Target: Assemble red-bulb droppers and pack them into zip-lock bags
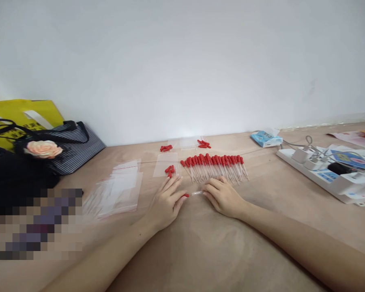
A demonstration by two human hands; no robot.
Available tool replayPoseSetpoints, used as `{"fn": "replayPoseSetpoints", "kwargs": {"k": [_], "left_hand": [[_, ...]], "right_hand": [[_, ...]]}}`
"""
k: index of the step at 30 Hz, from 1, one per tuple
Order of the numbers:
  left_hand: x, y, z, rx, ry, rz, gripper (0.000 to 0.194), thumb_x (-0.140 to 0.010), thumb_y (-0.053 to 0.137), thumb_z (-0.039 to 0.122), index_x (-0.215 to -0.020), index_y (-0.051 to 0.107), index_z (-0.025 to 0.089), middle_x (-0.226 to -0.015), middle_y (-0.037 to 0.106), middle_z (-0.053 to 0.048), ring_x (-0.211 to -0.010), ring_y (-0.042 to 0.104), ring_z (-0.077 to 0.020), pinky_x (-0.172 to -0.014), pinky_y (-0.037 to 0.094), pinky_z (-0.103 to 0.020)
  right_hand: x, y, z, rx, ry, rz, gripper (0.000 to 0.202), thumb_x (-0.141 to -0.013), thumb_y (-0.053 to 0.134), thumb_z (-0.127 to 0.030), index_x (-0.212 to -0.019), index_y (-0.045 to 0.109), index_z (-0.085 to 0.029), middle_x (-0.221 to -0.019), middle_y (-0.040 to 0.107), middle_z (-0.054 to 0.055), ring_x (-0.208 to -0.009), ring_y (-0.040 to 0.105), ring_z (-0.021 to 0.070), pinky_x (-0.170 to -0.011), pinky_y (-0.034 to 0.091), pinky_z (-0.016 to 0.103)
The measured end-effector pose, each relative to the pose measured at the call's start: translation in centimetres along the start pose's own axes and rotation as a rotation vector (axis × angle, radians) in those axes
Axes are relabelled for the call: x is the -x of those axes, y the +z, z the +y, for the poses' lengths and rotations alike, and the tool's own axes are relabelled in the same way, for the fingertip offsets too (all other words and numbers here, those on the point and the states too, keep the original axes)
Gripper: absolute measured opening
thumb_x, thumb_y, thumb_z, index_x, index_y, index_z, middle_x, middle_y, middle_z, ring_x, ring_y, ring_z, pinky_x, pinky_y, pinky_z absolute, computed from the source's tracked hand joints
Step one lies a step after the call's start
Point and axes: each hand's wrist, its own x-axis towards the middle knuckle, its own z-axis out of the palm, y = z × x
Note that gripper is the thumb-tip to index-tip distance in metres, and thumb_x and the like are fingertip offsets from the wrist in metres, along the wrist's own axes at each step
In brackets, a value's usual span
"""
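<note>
Between thumb and fingers, my left hand [167, 201] holds a small red rubber bulb [186, 195], its end poking out to the right. My right hand [223, 196] grips a clear glass dropper tube [196, 193], whose free end points at the bulb across a small gap. Just beyond both hands lies a row of droppers [213, 162], red bulbs away from me and clear tips toward me. Some loose red bulbs [170, 170] lie beside my left fingertips, on a clear plastic bag [158, 164].
Farther back are two more groups of red bulbs [166, 148] [204, 143]. Clear zip bags [121, 190] with thin tubes lie on the left, near a striped bag [76, 148] and a yellow bag [48, 109]. A tissue pack [266, 138] and a power strip [325, 178] sit on the right.
</note>
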Motion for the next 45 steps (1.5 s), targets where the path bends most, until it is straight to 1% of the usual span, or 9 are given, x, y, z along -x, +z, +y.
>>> {"fn": "replayPoseSetpoints", "kwargs": {"k": [3,7,13,17,22,27,32,36,45], "left_hand": [[-0.1,-0.1,0.1,0.018,0.011,-0.027,0.024,-0.088,0.038,0.021,-0.094,0.061,0.018,-0.112,0.06,-0.007,-0.116,0.044,-0.0223,-0.101,0.028,-0.049],[-0.1,-0.1,0.1,0.031,0.001,-0.022,0.022,-0.089,0.037,0.022,-0.095,0.058,0.019,-0.107,0.063,-0.005,-0.113,0.049,-0.0215,-0.103,0.022,-0.051],[0.1,0.1,0.0,0.044,0.018,0.004,0.023,-0.089,0.037,0.021,-0.098,0.058,0.019,-0.1,0.066,-0.005,-0.108,0.053,-0.0208,-0.103,0.022,-0.05],[0.0,0.1,0.0,0.064,-0.008,0.032,0.022,-0.088,0.038,0.021,-0.095,0.058,0.019,-0.094,0.068,-0.004,-0.102,0.057,-0.0198,-0.103,0.023,-0.048],[-0.1,0.0,0.1,0.139,-0.059,0.053,0.02,-0.087,0.039,0.023,-0.089,0.059,0.02,-0.084,0.068,-0.002,-0.086,0.063,-0.0161,-0.103,0.024,-0.046],[-0.2,-0.2,0.2,0.214,-0.081,0.045,0.019,-0.087,0.04,0.026,-0.083,0.058,0.02,-0.081,0.068,-0.001,-0.075,0.063,-0.0141,-0.102,0.023,-0.048],[-0.2,-0.2,0.4,0.226,-0.038,0.04,0.017,-0.087,0.042,0.025,-0.082,0.058,0.021,-0.076,0.068,0.001,-0.075,0.063,-0.0135,-0.103,0.023,-0.045],[-0.1,-0.1,0.5,0.2,-0.017,0.036,0.017,-0.087,0.042,0.023,-0.081,0.058,0.02,-0.076,0.068,0.001,-0.076,0.063,-0.0138,-0.102,0.023,-0.044],[0.0,-0.1,0.8,0.15,0.004,0.044,0.014,-0.086,0.042,0.021,-0.08,0.055,0.019,-0.074,0.066,0.001,-0.072,0.062,-0.0125,-0.097,0.027,-0.041]], "right_hand": [[-0.1,0.1,-0.1,0.008,0.0,0.022,0.019,-0.088,0.037,-0.018,-0.087,0.055,-0.015,-0.086,0.058,0.006,-0.079,0.05,0.015,-0.075,0.031,0.031],[-0.3,0.2,-0.4,0.037,0.008,0.045,0.018,-0.087,0.038,-0.018,-0.087,0.055,-0.015,-0.086,0.059,0.005,-0.08,0.051,0.0146,-0.079,0.028,0.032],[-0.3,0.2,-0.6,0.057,0.008,0.052,0.017,-0.086,0.039,-0.017,-0.086,0.056,-0.016,-0.084,0.059,0.004,-0.076,0.051,0.0136,-0.082,0.026,0.034],[-0.4,0.2,-0.9,0.043,-0.01,0.061,0.018,-0.086,0.039,-0.017,-0.084,0.057,-0.016,-0.074,0.059,0.001,-0.068,0.051,0.0119,-0.083,0.025,0.034],[-0.3,0.5,-1.2,0.062,-0.041,0.092,0.02,-0.085,0.038,-0.016,-0.08,0.057,-0.016,-0.07,0.056,0.0,-0.062,0.048,0.0102,-0.083,0.025,0.033],[-0.5,0.4,-1.3,0.072,-0.09,0.122,0.022,-0.084,0.036,-0.012,-0.077,0.057,-0.016,-0.063,0.054,-0.002,-0.055,0.044,0.0081,-0.081,0.024,0.032],[-0.8,0.0,-1.1,0.087,-0.144,0.142,0.027,-0.085,0.034,-0.012,-0.069,0.056,-0.016,-0.057,0.052,-0.004,-0.052,0.042,0.0072,-0.082,0.022,0.033],[-0.8,-0.2,-1.0,0.131,-0.18,0.148,0.027,-0.083,0.034,-0.009,-0.071,0.057,-0.016,-0.056,0.052,-0.004,-0.052,0.042,0.0076,-0.082,0.021,0.033],[-0.9,0.0,-1.5,0.101,-0.155,0.176,0.027,-0.082,0.034,-0.009,-0.071,0.058,-0.015,-0.058,0.053,-0.002,-0.054,0.041,0.0092,-0.076,0.022,0.032]]}}
